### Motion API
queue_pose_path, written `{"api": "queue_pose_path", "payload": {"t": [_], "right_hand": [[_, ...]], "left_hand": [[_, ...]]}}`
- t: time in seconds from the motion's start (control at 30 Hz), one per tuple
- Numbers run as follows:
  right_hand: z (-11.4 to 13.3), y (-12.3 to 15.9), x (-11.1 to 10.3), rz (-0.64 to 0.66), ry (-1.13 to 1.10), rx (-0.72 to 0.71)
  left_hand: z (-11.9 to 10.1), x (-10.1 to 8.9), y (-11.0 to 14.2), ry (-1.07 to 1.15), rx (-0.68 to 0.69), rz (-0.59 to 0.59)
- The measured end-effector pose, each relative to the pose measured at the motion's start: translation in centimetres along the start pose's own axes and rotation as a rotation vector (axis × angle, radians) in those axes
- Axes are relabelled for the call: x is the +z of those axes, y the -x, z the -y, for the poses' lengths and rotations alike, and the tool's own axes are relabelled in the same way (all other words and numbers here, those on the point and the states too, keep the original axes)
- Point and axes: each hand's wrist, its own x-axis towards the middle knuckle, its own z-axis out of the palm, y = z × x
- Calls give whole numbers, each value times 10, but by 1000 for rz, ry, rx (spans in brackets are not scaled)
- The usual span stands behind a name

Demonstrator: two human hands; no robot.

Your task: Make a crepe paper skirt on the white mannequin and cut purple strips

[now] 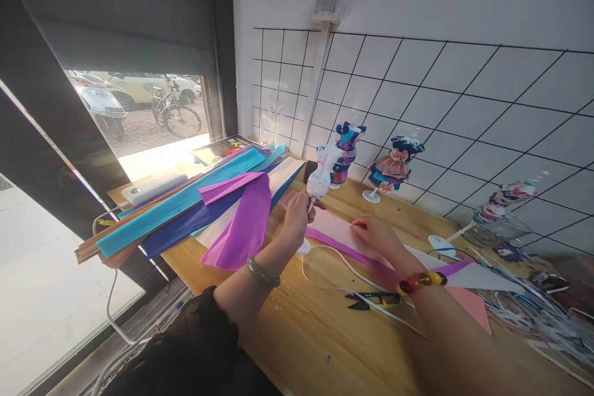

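Observation:
My left hand [297, 218] is closed round the stem of a small white dress form [321, 173], holding it upright above the table. The form's round white base [304, 247] shows below the hand. To the right, my right hand [371, 234] has its fingers bent together on a pale pink crepe paper strip [336, 226] with a purple layer along its near edge. Just in front of that hand lie black-bladed thread snips [371, 301] with a yellow part. A dressed dress form [349, 145] stands partly behind the white one.
Folded crepe paper [180, 213] in blue, purple and brown overhangs the table's left edge. Dressed forms stand at the back, one in a ruffled hat [392, 167], another leaning [501, 204]. White cords [341, 288] cross the wooden table [297, 334]; a wire grid [445, 93] backs it.

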Motion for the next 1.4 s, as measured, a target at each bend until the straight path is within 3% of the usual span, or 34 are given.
{"api": "queue_pose_path", "payload": {"t": [0.13, 0.4, 0.6, 0.77, 0.93, 1.2, 1.4], "right_hand": [[0, 14, -6, -81, -120, 10], [16, 64, -28, -106, -345, -18], [24, 87, -57, -145, -396, 39], [23, 96, -65, -194, -316, 51], [32, 106, -73, -223, -359, 45], [38, 111, -81, -69, -518, -18], [37, 109, -75, 36, -291, 45]], "left_hand": [[-4, 0, 0, -25, -10, 10], [-10, -5, -6, -53, 89, -6], [-12, 4, 4, 4, 28, 185], [-11, 13, 15, -24, -43, 358], [-5, 15, 16, -31, -57, 275], [-1, 17, 20, 148, -195, 411], [-3, 20, 24, 137, -201, 393]]}}
